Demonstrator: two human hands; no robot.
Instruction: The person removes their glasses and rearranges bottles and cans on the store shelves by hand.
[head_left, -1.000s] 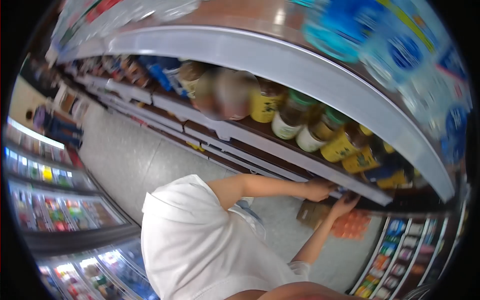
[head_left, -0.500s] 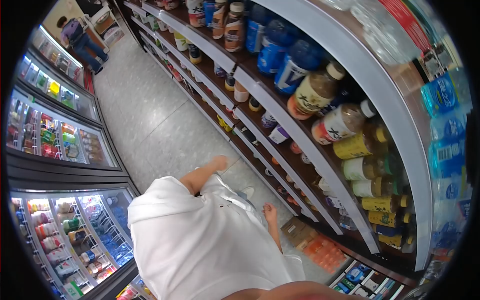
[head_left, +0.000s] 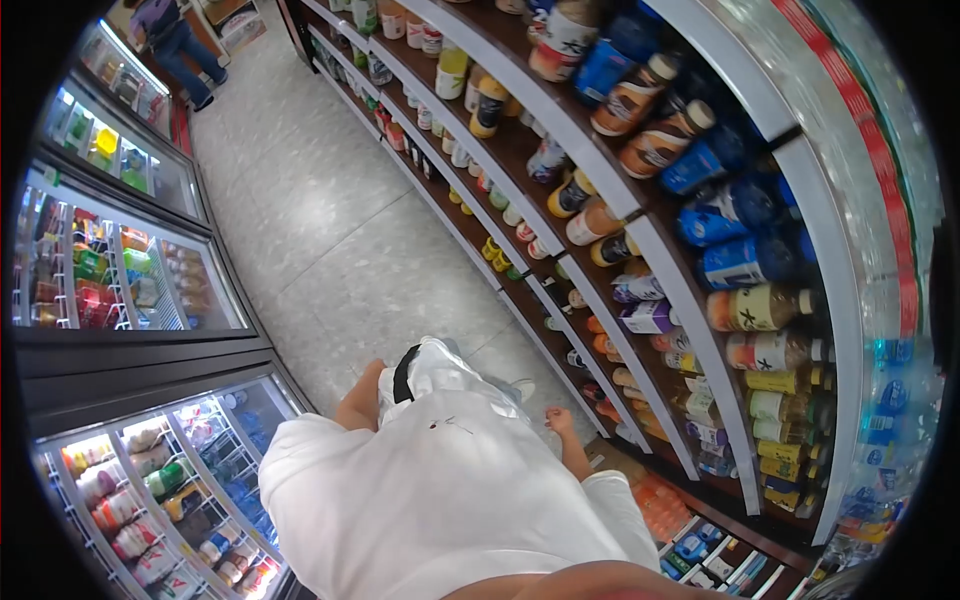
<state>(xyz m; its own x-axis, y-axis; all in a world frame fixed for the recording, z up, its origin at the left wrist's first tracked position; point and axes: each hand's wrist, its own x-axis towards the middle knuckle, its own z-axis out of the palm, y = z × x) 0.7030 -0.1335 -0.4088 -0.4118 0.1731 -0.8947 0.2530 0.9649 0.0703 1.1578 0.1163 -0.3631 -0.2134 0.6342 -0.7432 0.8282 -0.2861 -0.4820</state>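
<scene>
My left arm [head_left: 358, 403] hangs beside my white shirt, and its hand is mostly hidden at the end of the foreshortened forearm. Whether those fingers are open cannot be made out. On the other side, my right hand [head_left: 557, 418] hangs low with its fingers loosely bent and a little apart; no object shows in it. It is nearest the lower part of a drinks shelf [head_left: 655, 250] filled with several rows of bottles, and touches nothing visible. Bottles with yellow labels [head_left: 785, 382] lie beyond it on the upper tier.
Glass-fronted fridges [head_left: 130, 260] with drinks line the left of the aisle [head_left: 330, 200]. At the far end stands a person [head_left: 180, 45]. Orange packs [head_left: 660, 508] lie low near the shelf's end, and clear bottle packs [head_left: 890, 400] sit at the right edge.
My view has shifted along the aisle and turned slightly. My left arm has swung back toward my body, hiding most of the hand. The shelves and the distant person sit differently in view.
</scene>
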